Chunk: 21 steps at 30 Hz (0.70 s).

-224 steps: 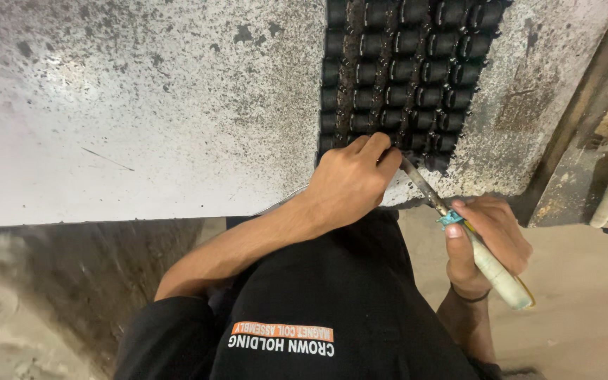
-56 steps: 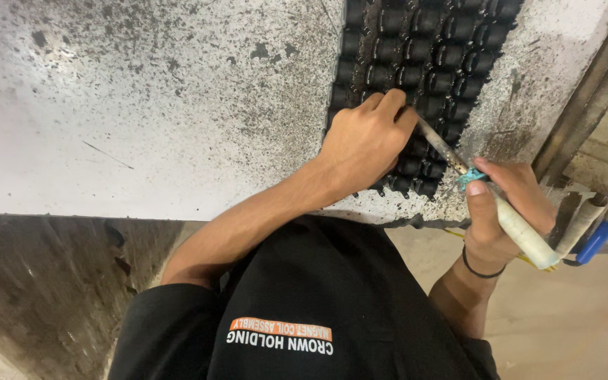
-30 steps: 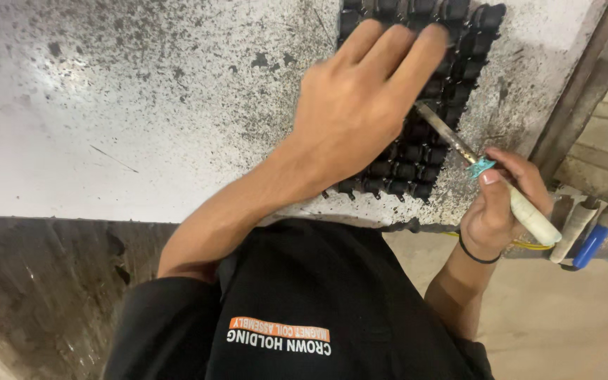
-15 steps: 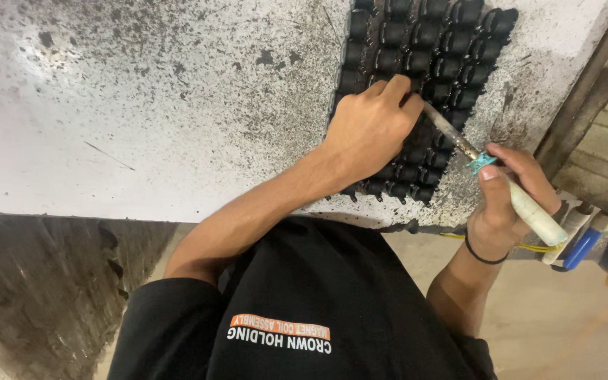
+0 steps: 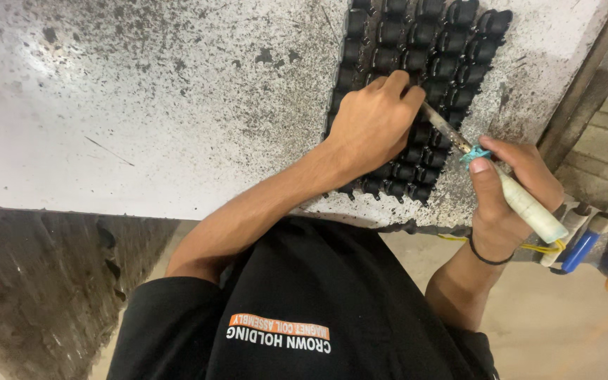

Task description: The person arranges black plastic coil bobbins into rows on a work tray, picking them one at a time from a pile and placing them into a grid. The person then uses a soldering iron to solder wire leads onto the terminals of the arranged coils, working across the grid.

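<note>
Left hand (image 5: 373,123), upper centre: fingers curled, pinning black parts (image 5: 427,77) steady. Right hand (image 5: 511,190), right: closed round pale-handled tool (image 5: 522,200), tip angled into rows.

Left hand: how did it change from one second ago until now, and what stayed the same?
The left hand was spread open over the grid of small black parts a second ago; its fingers have curled back down, fingertips meeting the tool's metal tip. The right hand keeps its grip on the pale-handled tool, angled as before. The speckled table and parts look unchanged.
</note>
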{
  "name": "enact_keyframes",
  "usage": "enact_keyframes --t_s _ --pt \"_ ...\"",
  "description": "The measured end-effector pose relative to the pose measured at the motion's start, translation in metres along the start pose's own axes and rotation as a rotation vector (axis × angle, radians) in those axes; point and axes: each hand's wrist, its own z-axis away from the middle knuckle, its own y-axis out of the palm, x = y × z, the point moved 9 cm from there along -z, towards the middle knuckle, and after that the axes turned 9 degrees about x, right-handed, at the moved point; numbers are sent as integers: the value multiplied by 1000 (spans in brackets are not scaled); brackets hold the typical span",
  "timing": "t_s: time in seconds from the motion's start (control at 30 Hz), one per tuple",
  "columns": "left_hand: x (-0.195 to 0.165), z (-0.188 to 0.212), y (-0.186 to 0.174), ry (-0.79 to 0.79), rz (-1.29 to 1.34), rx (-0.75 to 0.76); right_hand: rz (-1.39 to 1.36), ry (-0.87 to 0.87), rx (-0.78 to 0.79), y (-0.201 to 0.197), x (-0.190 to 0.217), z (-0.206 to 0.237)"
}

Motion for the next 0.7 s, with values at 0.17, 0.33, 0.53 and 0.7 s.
enact_keyframes --t_s 0.17,0.33,0.53,0.7 --pt "-11 -1 -18 29 -38 -70 -31 33 -6 -6 -7 3" --pt "-50 6 -79 82 -112 -36 -251 59 -128 -16 -41 19" --pt "-76 -4 -140 275 -220 -343 -606 36 -339 -10 -101 28" --pt "-11 -25 -68 44 -189 -172 -517 -16 -311 -14 -100 26"
